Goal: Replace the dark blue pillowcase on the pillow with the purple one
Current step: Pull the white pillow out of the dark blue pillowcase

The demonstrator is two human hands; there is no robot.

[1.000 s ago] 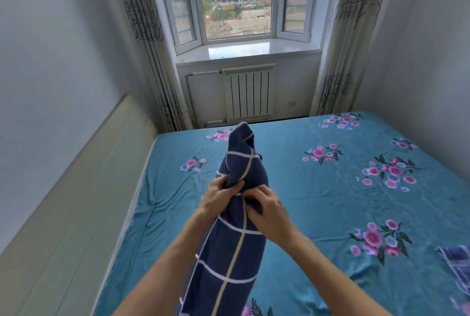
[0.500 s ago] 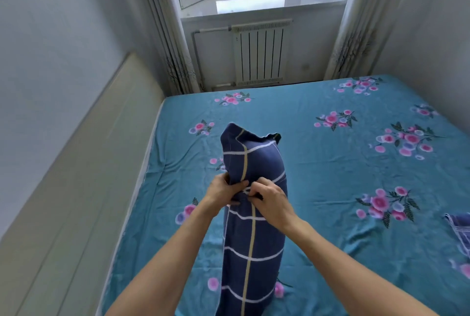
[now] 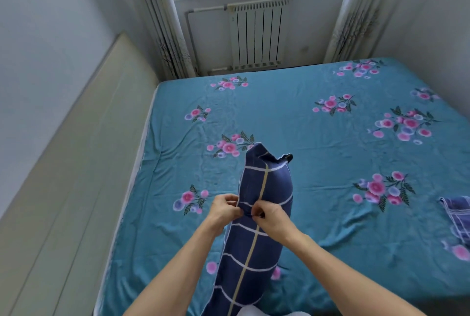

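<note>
The pillow in its dark blue pillowcase (image 3: 264, 188), checked with white and tan lines, stands on edge over the bed in front of me. My left hand (image 3: 225, 210) pinches the case's fabric along its left edge. Close beside it, my right hand (image 3: 270, 215) pinches the same seam from the right; the fingertips of both almost meet. At the bed's right edge lies a folded purple-blue checked cloth (image 3: 456, 216), cut off by the frame; it looks like the purple pillowcase.
The bed (image 3: 318, 143) carries a teal sheet with pink flowers. A beige headboard panel (image 3: 76, 176) runs along the left wall. A white radiator (image 3: 256, 36) stands under the window between two curtains beyond the bed. A wall closes the right side.
My head has tilted down, so the window has slid out of the top of the view. The pillow has come lower over the bed. Both hands keep their pinch on the case.
</note>
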